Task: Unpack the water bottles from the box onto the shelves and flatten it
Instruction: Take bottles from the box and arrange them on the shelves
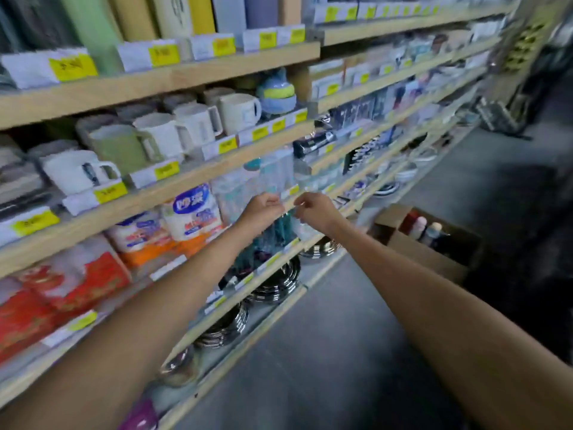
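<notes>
Cardboard box (424, 256) sits on the floor at 4 o'clock from the 2 hands, water bottles (418, 226) upright inside. Left hand (263, 209) and right hand (316, 209) reach the wooden shelves (155, 197), fingers curled. Blur hides whether they grasp anything.

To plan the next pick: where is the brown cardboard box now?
In the head view, the brown cardboard box stands open on the dark floor, right of the right hand, beside the wooden shelves.

Open cardboard box (418, 256) on floor holds upright bottles (419, 226) beside shelves (186, 187).
</notes>
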A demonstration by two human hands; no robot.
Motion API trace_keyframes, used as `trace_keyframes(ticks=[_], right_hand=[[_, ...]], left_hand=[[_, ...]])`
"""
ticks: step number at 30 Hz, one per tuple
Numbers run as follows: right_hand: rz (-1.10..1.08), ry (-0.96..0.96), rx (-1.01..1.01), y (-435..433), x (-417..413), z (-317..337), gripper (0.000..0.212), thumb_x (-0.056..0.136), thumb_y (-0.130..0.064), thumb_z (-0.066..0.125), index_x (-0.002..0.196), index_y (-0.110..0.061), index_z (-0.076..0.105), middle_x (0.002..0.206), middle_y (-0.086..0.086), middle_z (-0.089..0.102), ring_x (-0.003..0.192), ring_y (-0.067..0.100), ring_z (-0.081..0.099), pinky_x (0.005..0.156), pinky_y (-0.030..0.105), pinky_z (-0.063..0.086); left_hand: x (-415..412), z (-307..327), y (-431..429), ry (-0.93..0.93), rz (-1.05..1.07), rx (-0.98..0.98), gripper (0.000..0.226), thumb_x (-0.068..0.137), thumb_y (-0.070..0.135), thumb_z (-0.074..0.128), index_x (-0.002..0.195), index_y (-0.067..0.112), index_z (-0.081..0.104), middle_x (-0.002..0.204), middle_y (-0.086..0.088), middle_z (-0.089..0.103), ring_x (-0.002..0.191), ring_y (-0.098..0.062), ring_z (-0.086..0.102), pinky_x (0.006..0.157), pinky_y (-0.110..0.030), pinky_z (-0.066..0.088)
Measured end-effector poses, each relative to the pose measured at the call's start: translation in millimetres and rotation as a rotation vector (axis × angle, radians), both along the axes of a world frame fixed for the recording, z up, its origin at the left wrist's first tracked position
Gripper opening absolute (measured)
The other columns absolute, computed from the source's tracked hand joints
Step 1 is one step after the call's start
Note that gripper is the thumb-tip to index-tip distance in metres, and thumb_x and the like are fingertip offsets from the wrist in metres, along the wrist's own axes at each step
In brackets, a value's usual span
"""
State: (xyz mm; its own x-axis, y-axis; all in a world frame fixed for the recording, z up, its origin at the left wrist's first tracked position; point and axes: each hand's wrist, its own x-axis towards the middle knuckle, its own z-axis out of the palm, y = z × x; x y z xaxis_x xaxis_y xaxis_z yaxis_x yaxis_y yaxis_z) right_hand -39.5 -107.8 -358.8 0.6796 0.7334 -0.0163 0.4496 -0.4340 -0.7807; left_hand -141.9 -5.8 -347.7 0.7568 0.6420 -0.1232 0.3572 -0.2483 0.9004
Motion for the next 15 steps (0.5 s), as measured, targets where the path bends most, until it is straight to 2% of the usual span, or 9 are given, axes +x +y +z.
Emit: trace_keyframes(ticks=[2, 3, 5, 6, 7, 8, 10, 13, 15], right_hand=[[-0.057, 0.069, -0.035, -23, 30, -24, 0.011, 0.083, -0.008, 0.055, 0.086, -0.007, 0.065, 0.091, 0.023, 0.068, 0.088, 0.036, 0.065, 0.080, 0.045, 0.053], [-0.084, 0.095, -0.060, -37, 47, -37, 0.011, 0.082, -0.006, 0.054, 0.082, -0.010, 0.064, 0.091, 0.022, 0.068, 0.087, 0.036, 0.064, 0.080, 0.043, 0.053], [-0.131, 0.120, -0.118, -61, 80, -59, 0.013, 0.081, -0.005, 0.052, 0.075, -0.010, 0.062, 0.084, 0.019, 0.066, 0.082, 0.031, 0.062, 0.074, 0.037, 0.050], [-0.155, 0.141, -0.139, -71, 96, -70, 0.014, 0.081, -0.005, 0.052, 0.075, -0.005, 0.064, 0.082, 0.020, 0.065, 0.078, 0.029, 0.061, 0.073, 0.037, 0.050], [-0.184, 0.171, -0.142, -80, 112, -80, 0.015, 0.081, -0.005, 0.051, 0.078, 0.001, 0.065, 0.082, 0.022, 0.065, 0.075, 0.028, 0.060, 0.072, 0.038, 0.051], [-0.209, 0.206, -0.140, -88, 125, -89, 0.017, 0.082, -0.005, 0.052, 0.082, 0.005, 0.065, 0.080, 0.023, 0.064, 0.072, 0.027, 0.059, 0.069, 0.037, 0.050], [-0.258, 0.253, -0.158, -102, 159, -107, 0.015, 0.084, -0.006, 0.050, 0.080, 0.000, 0.064, 0.080, 0.019, 0.064, 0.069, 0.024, 0.057, 0.063, 0.032, 0.046], [-0.323, 0.306, -0.210, -120, 213, -135, 0.018, 0.085, -0.008, 0.048, 0.088, -0.003, 0.065, 0.084, 0.019, 0.068, 0.069, 0.022, 0.058, 0.054, 0.025, 0.042], [-0.368, 0.322, -0.234, -128, 264, -153, 0.022, 0.085, -0.008, 0.048, 0.096, 0.001, 0.065, 0.089, 0.021, 0.069, 0.069, 0.022, 0.059, 0.053, 0.024, 0.042]], left_hand=[[31, -20, -18, 0.007, -0.045, -0.039, 0.025, 0.092, 0.005, 0.053, 0.116, 0.002, 0.058, 0.097, -0.007, 0.065, 0.094, -0.024, 0.059, 0.067, -0.015, 0.042], [50, -31, -29, 0.023, -0.066, -0.066, 0.027, 0.092, 0.004, 0.053, 0.117, 0.000, 0.058, 0.097, -0.008, 0.066, 0.091, -0.022, 0.059, 0.069, -0.014, 0.043], [89, -54, -44, 0.074, -0.092, -0.100, 0.033, 0.090, 0.004, 0.055, 0.122, -0.002, 0.056, 0.116, -0.018, 0.063, 0.103, -0.026, 0.060, 0.088, -0.024, 0.047], [108, -66, -50, 0.102, -0.110, -0.114, 0.034, 0.090, 0.006, 0.056, 0.123, -0.001, 0.055, 0.120, -0.019, 0.061, 0.108, -0.027, 0.059, 0.095, -0.029, 0.047], [125, -77, -56, 0.130, -0.130, -0.128, 0.035, 0.089, 0.008, 0.057, 0.124, 0.001, 0.056, 0.121, -0.018, 0.061, 0.106, -0.026, 0.060, 0.095, -0.029, 0.046], [141, -86, -60, 0.150, -0.152, -0.138, 0.037, 0.089, 0.010, 0.058, 0.124, 0.003, 0.056, 0.119, -0.016, 0.062, 0.102, -0.023, 0.060, 0.091, -0.026, 0.045], [181, -105, -69, 0.186, -0.210, -0.156, 0.039, 0.088, 0.012, 0.058, 0.126, 0.004, 0.055, 0.113, -0.012, 0.063, 0.095, -0.019, 0.059, 0.089, -0.025, 0.043], [244, -131, -77, 0.231, -0.272, -0.201, 0.041, 0.090, 0.014, 0.057, 0.129, 0.004, 0.053, 0.111, -0.011, 0.062, 0.100, -0.020, 0.058, 0.088, -0.025, 0.043], [308, -149, -83, 0.256, -0.328, -0.231, 0.043, 0.091, 0.011, 0.056, 0.132, 0.003, 0.049, 0.109, -0.012, 0.059, 0.099, -0.020, 0.057, 0.074, -0.019, 0.046]])
